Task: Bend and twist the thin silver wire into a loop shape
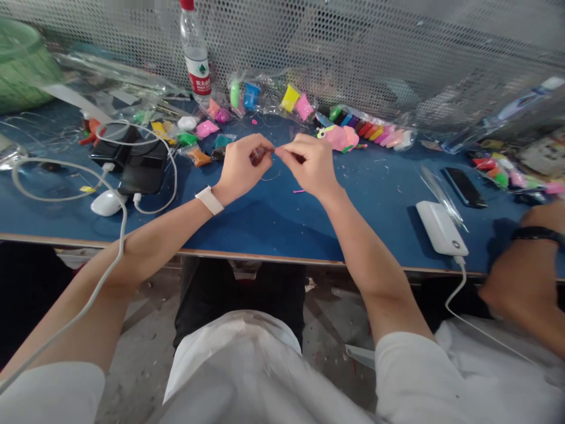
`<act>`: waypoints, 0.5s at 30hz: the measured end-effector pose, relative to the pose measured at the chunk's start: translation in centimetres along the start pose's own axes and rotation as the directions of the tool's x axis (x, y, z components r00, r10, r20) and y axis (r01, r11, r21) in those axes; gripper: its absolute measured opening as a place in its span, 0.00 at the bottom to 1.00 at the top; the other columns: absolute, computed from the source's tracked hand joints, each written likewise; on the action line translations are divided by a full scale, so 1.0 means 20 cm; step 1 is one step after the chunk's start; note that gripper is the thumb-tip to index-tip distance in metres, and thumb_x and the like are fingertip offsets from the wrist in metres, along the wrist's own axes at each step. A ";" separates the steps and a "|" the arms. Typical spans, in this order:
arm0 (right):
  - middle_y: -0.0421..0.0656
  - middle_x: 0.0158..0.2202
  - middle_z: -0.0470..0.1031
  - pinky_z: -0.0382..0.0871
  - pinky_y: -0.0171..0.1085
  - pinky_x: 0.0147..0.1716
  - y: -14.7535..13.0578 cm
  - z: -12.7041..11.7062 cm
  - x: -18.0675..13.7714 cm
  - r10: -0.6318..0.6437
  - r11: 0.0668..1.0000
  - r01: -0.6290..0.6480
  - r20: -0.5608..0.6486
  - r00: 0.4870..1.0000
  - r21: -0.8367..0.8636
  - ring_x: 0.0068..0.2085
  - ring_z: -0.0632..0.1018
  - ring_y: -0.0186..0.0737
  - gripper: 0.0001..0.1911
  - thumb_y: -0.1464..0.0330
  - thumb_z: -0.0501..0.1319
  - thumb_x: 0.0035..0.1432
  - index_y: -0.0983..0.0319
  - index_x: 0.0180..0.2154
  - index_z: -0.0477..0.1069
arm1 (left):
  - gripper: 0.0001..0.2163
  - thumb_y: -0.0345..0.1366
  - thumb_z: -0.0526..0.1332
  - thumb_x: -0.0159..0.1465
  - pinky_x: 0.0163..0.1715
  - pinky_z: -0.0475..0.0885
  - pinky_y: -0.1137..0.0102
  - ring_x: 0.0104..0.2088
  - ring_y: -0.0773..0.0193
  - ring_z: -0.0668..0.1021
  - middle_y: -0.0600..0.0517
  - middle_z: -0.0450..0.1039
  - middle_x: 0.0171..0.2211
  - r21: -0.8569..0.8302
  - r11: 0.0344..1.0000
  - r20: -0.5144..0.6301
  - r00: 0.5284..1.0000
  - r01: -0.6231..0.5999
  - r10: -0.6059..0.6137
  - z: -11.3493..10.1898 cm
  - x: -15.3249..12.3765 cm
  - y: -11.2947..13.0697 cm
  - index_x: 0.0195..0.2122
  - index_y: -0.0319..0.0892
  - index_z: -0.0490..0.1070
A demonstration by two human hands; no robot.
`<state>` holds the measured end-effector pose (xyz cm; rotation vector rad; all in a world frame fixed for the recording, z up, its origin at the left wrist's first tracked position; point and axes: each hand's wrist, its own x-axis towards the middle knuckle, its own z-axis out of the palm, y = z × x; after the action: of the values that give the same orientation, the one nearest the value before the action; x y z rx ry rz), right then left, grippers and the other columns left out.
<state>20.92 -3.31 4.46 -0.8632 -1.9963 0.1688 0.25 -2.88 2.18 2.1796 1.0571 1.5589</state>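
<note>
My left hand [243, 165] and my right hand [309, 164] meet above the middle of the blue table [273, 218], fingertips almost touching. The left hand's fingers curl round a small reddish-brown lump of clay [257, 155]. The right hand pinches something tiny at the same spot; I cannot make it out. A thin wire loop [271, 176] lies on the table just below the hands. A white band [209, 200] is on my left wrist. Behind the right hand lies a pink clay figure [341, 138].
Small bags of coloured clay [291, 100] lie along the back by a mesh wall, with a water bottle [196, 59]. Phones [143, 166], cables and a white mouse [106, 203] are at left. A white power bank [441, 228] and phone [464, 186] are at right, near another person's arm [525, 271].
</note>
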 end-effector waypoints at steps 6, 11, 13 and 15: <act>0.42 0.30 0.72 0.77 0.46 0.44 0.00 0.05 -0.03 -0.039 0.989 0.037 -0.006 0.999 -0.145 0.33 0.75 0.41 0.30 0.47 0.52 0.81 0.58 0.35 0.80 | 0.08 0.23 0.66 0.65 0.35 0.75 0.69 0.28 0.69 0.74 0.54 0.77 0.34 0.036 0.999 0.008 1.000 -0.028 0.028 0.00 0.01 0.00 0.37 0.45 0.77; 0.45 0.35 0.77 0.71 0.43 0.37 -0.01 0.08 -0.05 -0.054 0.935 0.067 0.047 0.997 -0.348 0.35 0.77 0.41 0.29 0.54 0.48 0.84 0.60 0.40 0.81 | 0.08 0.22 0.67 0.65 0.36 0.76 0.69 0.30 0.69 0.76 0.53 0.77 0.38 0.039 0.999 0.026 0.999 -0.031 0.030 0.01 0.02 -0.04 0.38 0.44 0.77; 0.47 0.37 0.79 0.68 0.43 0.35 -0.02 0.09 -0.06 -0.043 0.908 0.071 0.077 0.996 -0.414 0.33 0.77 0.41 0.28 0.57 0.48 0.84 0.61 0.39 0.81 | 0.07 0.24 0.67 0.65 0.39 0.77 0.68 0.31 0.68 0.77 0.52 0.77 0.39 0.017 1.000 0.026 1.000 -0.019 0.018 0.01 0.02 -0.06 0.38 0.44 0.77; 0.46 0.35 0.78 0.67 0.43 0.34 -0.02 0.11 -0.06 -0.029 0.905 0.057 0.073 0.997 -0.421 0.33 0.76 0.41 0.28 0.58 0.49 0.84 0.60 0.36 0.79 | 0.06 0.25 0.68 0.67 0.42 0.79 0.66 0.33 0.66 0.78 0.51 0.78 0.41 0.005 1.000 0.021 1.000 -0.018 0.018 0.02 0.02 -0.07 0.38 0.44 0.77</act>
<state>19.23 -3.88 2.62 -1.0938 -2.1491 -0.2791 0.02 -1.57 1.42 2.2097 1.0394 1.5388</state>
